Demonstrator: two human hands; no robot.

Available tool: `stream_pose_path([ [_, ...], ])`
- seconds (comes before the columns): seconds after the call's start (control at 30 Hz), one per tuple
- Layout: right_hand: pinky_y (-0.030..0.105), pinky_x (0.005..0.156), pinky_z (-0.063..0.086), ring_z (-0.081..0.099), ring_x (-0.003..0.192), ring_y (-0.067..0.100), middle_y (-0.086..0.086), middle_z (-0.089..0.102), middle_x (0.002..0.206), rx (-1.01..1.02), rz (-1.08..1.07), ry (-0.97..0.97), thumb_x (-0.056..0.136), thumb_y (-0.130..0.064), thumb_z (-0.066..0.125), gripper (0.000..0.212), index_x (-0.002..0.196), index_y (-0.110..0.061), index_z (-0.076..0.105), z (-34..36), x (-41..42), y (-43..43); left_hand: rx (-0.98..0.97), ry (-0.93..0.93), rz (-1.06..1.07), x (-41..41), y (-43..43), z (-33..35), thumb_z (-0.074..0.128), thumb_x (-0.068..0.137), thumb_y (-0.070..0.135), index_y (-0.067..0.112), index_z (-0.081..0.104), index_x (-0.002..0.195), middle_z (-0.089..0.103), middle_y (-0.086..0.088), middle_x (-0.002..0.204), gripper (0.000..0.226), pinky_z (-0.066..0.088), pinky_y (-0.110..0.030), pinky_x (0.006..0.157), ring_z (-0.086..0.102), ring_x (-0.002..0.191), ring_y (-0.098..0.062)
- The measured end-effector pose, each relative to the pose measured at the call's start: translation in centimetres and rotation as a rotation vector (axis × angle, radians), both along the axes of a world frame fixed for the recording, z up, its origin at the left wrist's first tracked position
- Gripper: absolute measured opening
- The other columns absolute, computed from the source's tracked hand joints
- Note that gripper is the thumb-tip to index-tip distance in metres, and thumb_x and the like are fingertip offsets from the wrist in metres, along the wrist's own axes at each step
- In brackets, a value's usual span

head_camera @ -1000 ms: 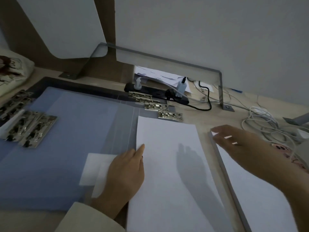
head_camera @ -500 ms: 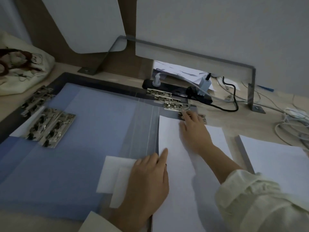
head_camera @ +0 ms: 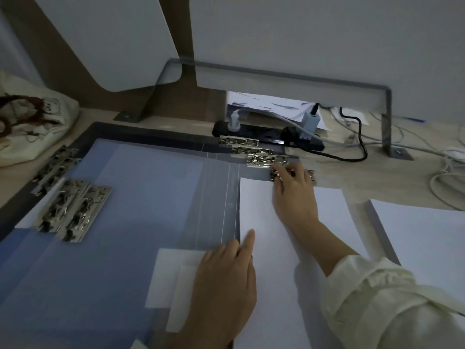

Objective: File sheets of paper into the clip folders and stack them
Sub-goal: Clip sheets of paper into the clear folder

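Paper stack [head_camera: 425, 238] lies right of open folders [head_camera: 141, 197].

The light is dim and bluish, so my wooden desk [head_camera: 337, 172] looks pale and grey; a plain white wall [head_camera: 327, 34] rises behind it; a brown panel [head_camera: 186, 96] runs along the back of the desk, with white boards [head_camera: 113, 39] in front of it; a grey metal bracket [head_camera: 386, 117] is screwed to the desktop; a black power strip [head_camera: 266, 138] and loose cables [head_camera: 427, 152] lie beyond; a cloth bag [head_camera: 32, 122] slumps at the far left.
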State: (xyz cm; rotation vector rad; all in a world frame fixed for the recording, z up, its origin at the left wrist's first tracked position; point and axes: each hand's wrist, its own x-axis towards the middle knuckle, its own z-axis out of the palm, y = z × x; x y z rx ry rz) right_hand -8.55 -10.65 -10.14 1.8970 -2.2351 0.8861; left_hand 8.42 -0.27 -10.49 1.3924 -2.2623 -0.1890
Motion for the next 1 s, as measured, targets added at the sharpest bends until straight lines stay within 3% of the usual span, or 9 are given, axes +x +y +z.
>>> stream_pose_path([
  [0.1,0.032,0.098,0.036,0.040,0.120,0.026,0.011,0.041,0.132,-0.004,0.012,-0.164,0.093,-0.011,0.043,0.040,0.133,-0.012,0.042,0.4,0.2,-0.1,-0.004,0.010,-0.013,0.1,0.0,-0.1,0.034,0.080,0.027,0.018,0.069,0.112,0.054,0.014,0.061,0.048,0.027,-0.011,0.054,0.050,0.050,-0.002],
  [0.23,0.029,0.093,0.034,0.046,0.113,0.026,0.013,0.049,0.121,-0.064,-0.021,-0.332,0.091,-0.015,0.052,0.030,0.119,-0.006,0.050,1.7,-0.7,-1.2,0.026,0.009,-0.014,0.1,0.0,0.0,0.035,0.080,0.027,0.019,0.068,0.113,0.053,0.015,0.061,0.047,0.032,-0.012,0.052,0.049,0.051,-0.001],
  [0.33,0.023,0.073,0.034,0.054,0.096,0.026,0.014,0.060,0.105,-0.069,-0.128,-0.480,0.093,-0.017,0.048,0.020,0.103,-0.002,0.056,2.8,-2.4,-2.1,0.086,0.038,-0.048,0.1,0.0,0.0,0.035,0.081,0.028,0.019,0.067,0.113,0.052,0.015,0.062,0.047,0.037,-0.011,0.051,0.049,0.051,-0.001],
  [0.5,0.031,0.080,0.041,0.053,0.093,0.027,0.019,0.057,0.116,-0.059,-0.424,-0.749,0.090,-0.005,0.040,0.032,0.122,-0.004,0.046,4.2,-5.9,-0.9,0.134,0.077,-0.064,0.2,0.3,0.9,0.035,0.083,0.027,0.020,0.064,0.119,0.051,0.017,0.064,0.047,0.037,-0.012,0.052,0.048,0.054,0.001],
  [0.63,0.034,0.080,0.041,0.053,0.101,0.029,0.014,0.051,0.127,0.057,-0.429,-0.744,0.088,-0.007,0.045,0.034,0.121,-0.010,0.049,4.6,-7.5,1.3,0.183,0.209,0.035,0.2,0.3,1.1,0.025,0.099,0.033,0.027,-0.010,0.143,0.050,0.008,0.088,0.057,0.033,-0.013,0.072,0.042,0.074,-0.006],
  [0.67,0.032,0.077,0.039,0.052,0.097,0.026,0.013,0.052,0.126,0.085,-0.403,-0.748,0.088,-0.008,0.045,0.033,0.120,-0.011,0.051,4.9,-7.7,2.0,0.262,0.242,0.077,0.2,0.4,1.1,0.027,0.099,0.035,0.026,-0.015,0.144,0.054,0.003,0.094,0.063,0.035,-0.015,0.073,0.041,0.076,-0.007],
  [0.8,0.026,0.080,0.035,0.049,0.094,0.021,0.014,0.056,0.123,0.229,-0.284,-0.729,0.088,-0.005,0.045,0.036,0.122,-0.012,0.055,6.0,-7.8,4.9,0.379,0.374,0.108,0.3,0.1,1.5,0.040,0.096,0.032,0.023,0.019,0.147,0.052,0.004,0.076,0.055,0.036,-0.021,0.066,0.049,0.073,-0.013],
  [0.93,0.026,0.085,0.035,0.051,0.113,0.026,0.013,0.053,0.130,0.328,-0.253,-0.693,0.090,-0.008,0.045,0.039,0.129,-0.015,0.050,6.2,-7.4,7.7,0.435,0.454,0.116,0.4,0.2,2.3,0.046,0.095,0.030,0.035,0.044,0.099,0.052,0.009,0.065,0.006,0.038,-0.015,0.056,0.051,0.062,-0.005],
  [1.0,0.026,0.085,0.034,0.051,0.115,0.027,0.013,0.052,0.131,0.342,-0.253,-0.709,0.091,-0.010,0.046,0.040,0.131,-0.014,0.048,6.0,-7.2,8.8,0.433,0.498,0.095,0.5,0.2,2.2,0.048,0.094,0.031,0.032,0.043,0.083,0.057,0.003,0.066,0.012,0.039,-0.015,0.056,0.051,0.059,-0.008],
])
